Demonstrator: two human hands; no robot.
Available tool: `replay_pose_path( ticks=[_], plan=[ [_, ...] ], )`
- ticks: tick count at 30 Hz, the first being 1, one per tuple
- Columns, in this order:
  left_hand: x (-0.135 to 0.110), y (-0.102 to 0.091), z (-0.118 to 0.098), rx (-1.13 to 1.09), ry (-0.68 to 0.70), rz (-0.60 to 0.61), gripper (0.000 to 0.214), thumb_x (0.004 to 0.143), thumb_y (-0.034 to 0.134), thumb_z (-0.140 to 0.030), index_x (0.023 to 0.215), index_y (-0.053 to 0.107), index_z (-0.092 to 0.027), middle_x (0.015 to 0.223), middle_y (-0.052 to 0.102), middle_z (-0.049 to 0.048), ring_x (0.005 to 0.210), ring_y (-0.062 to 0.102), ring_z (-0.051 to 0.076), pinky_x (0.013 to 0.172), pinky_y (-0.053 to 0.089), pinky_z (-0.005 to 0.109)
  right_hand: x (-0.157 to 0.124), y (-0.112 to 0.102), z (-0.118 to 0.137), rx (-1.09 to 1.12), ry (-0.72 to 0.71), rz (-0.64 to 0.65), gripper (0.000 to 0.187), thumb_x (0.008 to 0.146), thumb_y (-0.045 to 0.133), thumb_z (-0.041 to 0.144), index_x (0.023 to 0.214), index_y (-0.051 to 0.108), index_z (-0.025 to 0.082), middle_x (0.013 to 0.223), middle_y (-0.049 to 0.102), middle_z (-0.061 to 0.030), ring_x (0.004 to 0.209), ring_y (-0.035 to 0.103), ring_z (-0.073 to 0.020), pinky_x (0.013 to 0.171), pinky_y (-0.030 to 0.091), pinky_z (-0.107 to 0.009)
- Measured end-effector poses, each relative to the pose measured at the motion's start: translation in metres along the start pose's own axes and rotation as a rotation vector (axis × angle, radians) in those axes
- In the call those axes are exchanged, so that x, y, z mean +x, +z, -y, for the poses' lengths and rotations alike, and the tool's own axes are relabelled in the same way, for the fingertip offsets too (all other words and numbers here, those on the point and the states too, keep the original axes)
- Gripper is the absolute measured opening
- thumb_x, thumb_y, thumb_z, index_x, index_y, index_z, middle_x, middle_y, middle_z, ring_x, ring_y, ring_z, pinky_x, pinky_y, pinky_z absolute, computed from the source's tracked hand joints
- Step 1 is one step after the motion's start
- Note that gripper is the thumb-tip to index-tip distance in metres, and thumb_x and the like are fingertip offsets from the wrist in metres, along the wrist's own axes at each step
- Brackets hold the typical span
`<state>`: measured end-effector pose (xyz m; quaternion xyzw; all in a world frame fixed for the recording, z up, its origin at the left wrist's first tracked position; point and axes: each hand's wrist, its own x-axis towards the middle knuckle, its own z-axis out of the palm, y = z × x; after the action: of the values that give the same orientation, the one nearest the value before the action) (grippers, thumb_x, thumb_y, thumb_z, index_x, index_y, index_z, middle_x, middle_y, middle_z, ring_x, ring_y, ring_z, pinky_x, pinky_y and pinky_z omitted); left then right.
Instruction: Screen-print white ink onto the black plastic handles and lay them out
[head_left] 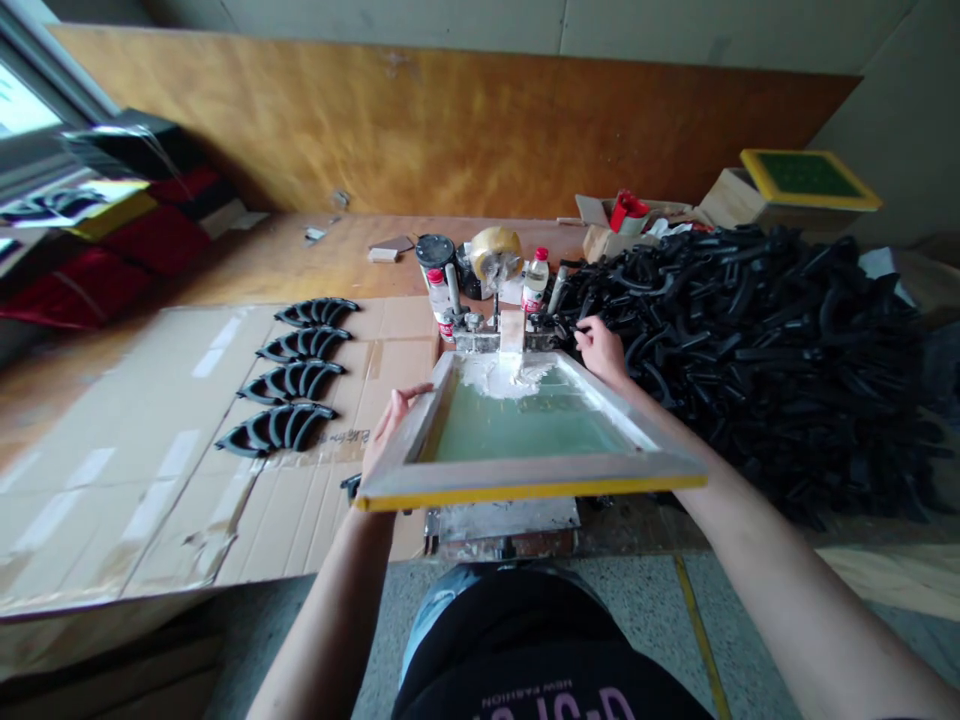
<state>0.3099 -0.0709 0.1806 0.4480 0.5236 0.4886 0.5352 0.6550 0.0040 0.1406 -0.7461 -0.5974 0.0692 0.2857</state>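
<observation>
In front of me a screen-printing frame [536,478] is tilted up, with pale green mesh and white ink smeared at its far end. A squeegee-like block [513,332] stands upright in that ink. My left hand [384,435] is at the frame's left side, one finger stretched along it; its other fingers are partly hidden. My right hand [602,350] is beyond the frame's right side, fingers pinched on a black plastic part at the edge of a pile of black curved parts [765,340]. Below the frame shows a metal printing base [502,520].
Black fan-shaped parts [279,430] lie in a column on cardboard [172,380] at left. Behind the frame stand two red-capped bottles [535,280], a black tub [435,252] and a tape roll [496,250]. A yellow-edged screen [810,178] rests on a box at far right.
</observation>
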Motion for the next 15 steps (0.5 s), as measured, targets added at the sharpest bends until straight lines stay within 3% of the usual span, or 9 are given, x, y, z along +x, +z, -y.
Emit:
replay_pose_path(
  ticks=[3, 6, 9, 12, 15],
  plan=[
    [0.019, 0.019, -0.020, -0.177, 0.068, 0.000, 0.055, 0.080, 0.054, -0.064, 0.109, 0.065, -0.018, 0.106, 0.067, 0.0078, 0.101, 0.064, 0.023, 0.078, 0.054, 0.032, -0.037, 0.017, -0.021, 0.050, -0.022, 0.120, 0.026, 0.090, 0.056, 0.029, 0.113, 0.063, 0.019, 0.092, 0.070, -0.0046, 0.083, 0.063, -0.0215, 0.078, 0.049, -0.034],
    [0.023, 0.033, -0.019, -0.259, 0.048, -0.041, 0.054, 0.084, 0.050, -0.062, 0.113, 0.063, -0.018, 0.107, 0.067, 0.0097, 0.100, 0.064, 0.022, 0.072, 0.055, 0.030, -0.073, 0.044, -0.015, 0.038, -0.228, 0.271, 0.038, 0.080, 0.072, 0.032, 0.115, 0.063, 0.022, 0.101, 0.069, -0.0041, 0.091, 0.061, -0.0207, 0.083, 0.048, -0.034],
    [0.004, 0.046, 0.014, -0.286, -0.108, -0.039, 0.054, 0.086, 0.052, -0.060, 0.120, 0.058, -0.019, 0.113, 0.068, 0.0115, 0.096, 0.066, 0.020, 0.070, 0.055, 0.028, -0.098, 0.059, 0.008, -0.067, -0.378, 0.337, 0.026, 0.081, 0.073, 0.025, 0.106, 0.067, 0.023, 0.102, 0.066, -0.0052, 0.101, 0.055, -0.0225, 0.091, 0.044, -0.038],
    [-0.029, 0.057, 0.060, -0.262, -0.483, 0.155, 0.056, 0.085, 0.057, -0.059, 0.123, 0.055, -0.018, 0.118, 0.067, 0.0149, 0.095, 0.068, 0.023, 0.071, 0.057, 0.033, -0.127, 0.060, 0.039, -0.102, -0.399, 0.237, 0.010, 0.088, 0.066, 0.027, 0.094, 0.068, 0.019, 0.094, 0.064, -0.0078, 0.098, 0.053, -0.0234, 0.089, 0.044, -0.038],
    [-0.054, 0.053, 0.094, -0.305, -0.645, 0.169, 0.050, 0.087, 0.054, -0.059, 0.111, 0.059, -0.015, 0.107, 0.071, 0.0145, 0.090, 0.070, 0.024, 0.070, 0.058, 0.035, -0.162, 0.060, 0.066, -0.026, -0.646, 0.259, 0.011, 0.092, 0.059, 0.026, 0.093, 0.068, 0.019, 0.090, 0.063, -0.0072, 0.094, 0.054, -0.0218, 0.088, 0.044, -0.034]
  ],
)
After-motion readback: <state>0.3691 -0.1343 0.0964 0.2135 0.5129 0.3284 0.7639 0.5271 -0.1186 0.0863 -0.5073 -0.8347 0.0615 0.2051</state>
